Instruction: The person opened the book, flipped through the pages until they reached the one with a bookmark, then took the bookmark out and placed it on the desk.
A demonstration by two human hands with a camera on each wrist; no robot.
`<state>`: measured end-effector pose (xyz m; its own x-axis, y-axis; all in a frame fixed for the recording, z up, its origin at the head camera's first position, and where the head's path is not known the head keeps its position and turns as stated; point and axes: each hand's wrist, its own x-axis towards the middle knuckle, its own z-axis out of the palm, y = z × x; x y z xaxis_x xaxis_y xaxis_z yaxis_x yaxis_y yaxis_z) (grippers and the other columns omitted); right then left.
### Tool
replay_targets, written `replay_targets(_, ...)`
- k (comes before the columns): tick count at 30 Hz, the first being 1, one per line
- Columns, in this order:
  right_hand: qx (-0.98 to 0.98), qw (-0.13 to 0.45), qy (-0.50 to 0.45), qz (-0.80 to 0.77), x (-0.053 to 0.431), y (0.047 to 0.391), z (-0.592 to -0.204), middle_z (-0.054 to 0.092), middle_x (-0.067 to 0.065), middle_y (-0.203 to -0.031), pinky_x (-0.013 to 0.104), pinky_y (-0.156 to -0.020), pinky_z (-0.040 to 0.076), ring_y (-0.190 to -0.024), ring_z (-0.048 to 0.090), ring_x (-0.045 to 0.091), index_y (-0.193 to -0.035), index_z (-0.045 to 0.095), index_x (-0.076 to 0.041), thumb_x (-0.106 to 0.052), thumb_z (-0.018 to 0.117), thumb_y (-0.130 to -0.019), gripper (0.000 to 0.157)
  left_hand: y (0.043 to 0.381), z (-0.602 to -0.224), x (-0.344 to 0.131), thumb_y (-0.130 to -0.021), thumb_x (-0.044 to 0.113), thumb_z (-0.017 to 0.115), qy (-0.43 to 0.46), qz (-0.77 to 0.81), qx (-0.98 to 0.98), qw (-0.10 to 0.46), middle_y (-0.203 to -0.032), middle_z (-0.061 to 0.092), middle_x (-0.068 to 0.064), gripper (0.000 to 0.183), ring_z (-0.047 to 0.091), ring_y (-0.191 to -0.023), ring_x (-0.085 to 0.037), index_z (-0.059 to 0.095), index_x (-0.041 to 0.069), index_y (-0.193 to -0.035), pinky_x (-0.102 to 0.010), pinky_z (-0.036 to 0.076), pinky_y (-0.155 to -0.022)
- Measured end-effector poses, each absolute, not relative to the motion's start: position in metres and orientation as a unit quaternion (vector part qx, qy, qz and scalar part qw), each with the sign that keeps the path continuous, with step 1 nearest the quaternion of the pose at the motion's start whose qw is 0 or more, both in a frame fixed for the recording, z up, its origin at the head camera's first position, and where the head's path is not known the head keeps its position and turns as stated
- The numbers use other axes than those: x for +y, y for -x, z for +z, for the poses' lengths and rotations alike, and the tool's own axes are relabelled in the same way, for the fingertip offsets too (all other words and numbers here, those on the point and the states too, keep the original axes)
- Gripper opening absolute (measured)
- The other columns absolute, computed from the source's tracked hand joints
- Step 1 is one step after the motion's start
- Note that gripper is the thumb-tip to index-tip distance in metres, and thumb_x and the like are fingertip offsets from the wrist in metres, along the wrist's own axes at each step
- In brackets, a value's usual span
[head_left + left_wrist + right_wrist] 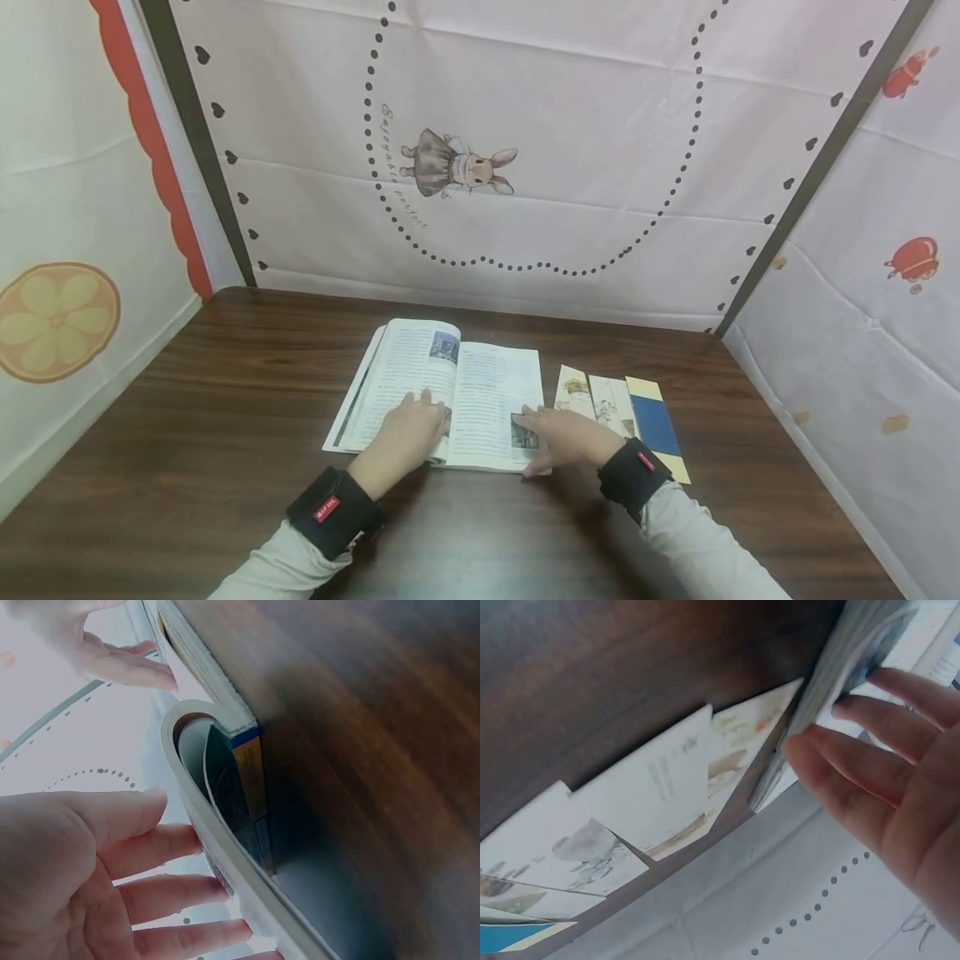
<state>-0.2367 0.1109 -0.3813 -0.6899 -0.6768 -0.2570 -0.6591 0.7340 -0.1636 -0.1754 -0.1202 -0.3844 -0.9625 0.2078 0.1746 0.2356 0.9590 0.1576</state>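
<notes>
An open book (487,379) with printed text and small pictures lies on the table. My left hand (405,433) rests on the lower part of its left page, fingers extended. In the left wrist view, the left-hand pages (225,832) bow up from the spine, and those fingers lie against the printed side. At the right page's lower outer edge, my right hand (572,437) touches the paper, thumb near the bottom corner. The right wrist view shows its fingers (855,761) loosely extended along the page edge, pinching nothing visible.
Right of the book lie several narrow cards like bookmarks: a cream one with a picture (573,390), a pale floral one (609,400) and a blue-and-yellow one (656,423). The dark wooden table (225,400) meets printed cloth walls (570,167) at the back and sides.
</notes>
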Motion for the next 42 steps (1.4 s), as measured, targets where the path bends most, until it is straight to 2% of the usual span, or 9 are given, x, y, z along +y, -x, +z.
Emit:
replay_targets(9,0.921,0.15,0.357,-0.029,0.108,0.235,-0.379,0.05,0.013,-0.141,0.042,-0.103,0.043,-0.126,0.052,0.03,-0.136,0.05,-0.01,-0.038,0.079,-0.073,0.075,0.177,-0.381,-0.123,-0.076,0.033,0.075,0.088,-0.086,-0.989,0.084,-0.104,0.068,-0.022,0.029,0.064,-0.083,-0.033,0.07,0.005,-0.084,-0.046,0.053,-0.07)
replay_targets(18,0.917,0.167,0.363,-0.012,0.106,0.242,-0.368,0.052,0.011,-0.139,0.041,-0.104,0.042,-0.125,0.053,0.027,-0.136,0.05,-0.013,-0.041,0.078,-0.074,0.074,0.18,-0.382,-0.128,-0.069,0.028,0.081,0.059,-0.141,-0.981,0.12,-0.09,0.069,-0.012,0.034,0.065,-0.077,-0.027,0.071,0.005,-0.093,-0.039,0.051,-0.065)
replay_targets(22,0.902,0.161,0.4,-0.018,0.107,0.243,-0.366,0.064,0.009,-0.124,0.035,-0.091,0.05,-0.105,0.063,0.022,-0.124,0.061,-0.011,-0.028,0.073,-0.081,0.048,0.18,-0.385,-0.128,-0.072,0.026,0.079,0.075,-0.15,-0.98,0.105,-0.107,0.068,-0.02,0.035,0.066,-0.088,-0.032,0.07,0.003,-0.097,-0.04,0.053,-0.071)
replay_targets(25,0.884,0.099,0.456,0.001,0.107,0.243,-0.365,0.072,0.002,-0.098,0.026,-0.071,0.051,-0.076,0.063,0.012,-0.104,0.07,-0.012,-0.015,0.069,-0.084,0.02,0.18,-0.384,-0.128,-0.074,0.028,0.078,0.085,-0.149,-0.98,0.097,-0.115,0.065,-0.024,0.034,0.066,-0.092,-0.034,0.07,0.003,-0.096,-0.04,0.053,-0.071)
replay_targets(27,0.87,0.027,0.492,0.024,0.106,0.242,-0.364,0.073,-0.002,-0.086,0.024,-0.066,0.05,-0.067,0.061,0.008,-0.094,0.071,-0.013,-0.009,0.068,-0.084,0.012,0.18,-0.383,-0.127,-0.077,0.034,0.075,0.091,-0.139,-0.981,0.097,-0.115,0.064,-0.025,0.033,0.067,-0.091,-0.035,0.07,0.004,-0.09,-0.04,0.053,-0.068)
replay_targets(30,0.851,-0.088,0.514,0.063,0.102,0.239,-0.361,0.072,-0.005,-0.081,0.027,-0.073,0.051,-0.071,0.065,0.007,-0.09,0.07,-0.015,-0.01,0.071,-0.081,0.01,0.18,-0.381,-0.125,-0.081,0.051,0.066,0.096,-0.12,-0.984,0.087,-0.117,0.062,-0.028,0.045,0.066,-0.096,-0.04,0.069,0.007,-0.077,-0.041,0.054,-0.065)
replay_targets(34,0.831,-0.199,0.517,0.057,0.095,0.237,-0.352,0.071,-0.006,-0.08,0.028,-0.079,0.051,-0.079,0.066,0.009,-0.084,0.068,-0.016,-0.011,0.076,-0.076,0.012,0.179,-0.377,-0.12,-0.076,0.073,0.054,0.091,-0.093,-0.989,0.064,-0.118,0.061,-0.029,0.066,0.065,-0.092,-0.042,0.067,0.008,-0.072,-0.037,0.051,-0.057)
replay_targets(37,0.815,-0.246,0.524,0.023,0.089,0.235,-0.344,0.071,-0.005,-0.082,0.027,-0.079,0.05,-0.082,0.066,0.011,-0.082,0.069,-0.015,-0.013,0.077,-0.075,0.012,0.179,-0.378,-0.116,-0.07,0.079,0.054,0.08,-0.083,-0.992,0.049,-0.116,0.062,-0.027,0.078,0.063,-0.09,-0.04,0.069,0.004,-0.084,-0.038,0.05,-0.06)
replay_targets(42,0.8,-0.276,0.533,-0.012,0.082,0.231,-0.337,0.072,-0.004,-0.089,0.028,-0.085,0.049,-0.09,0.066,0.013,-0.086,0.069,-0.015,-0.014,0.081,-0.071,0.019,0.177,-0.379,-0.11,-0.066,0.075,0.063,0.064,-0.066,-0.995,0.042,-0.123,0.059,-0.027,0.086,0.057,-0.104,-0.045,0.067,-0.001,-0.106,-0.06,0.047,-0.083)
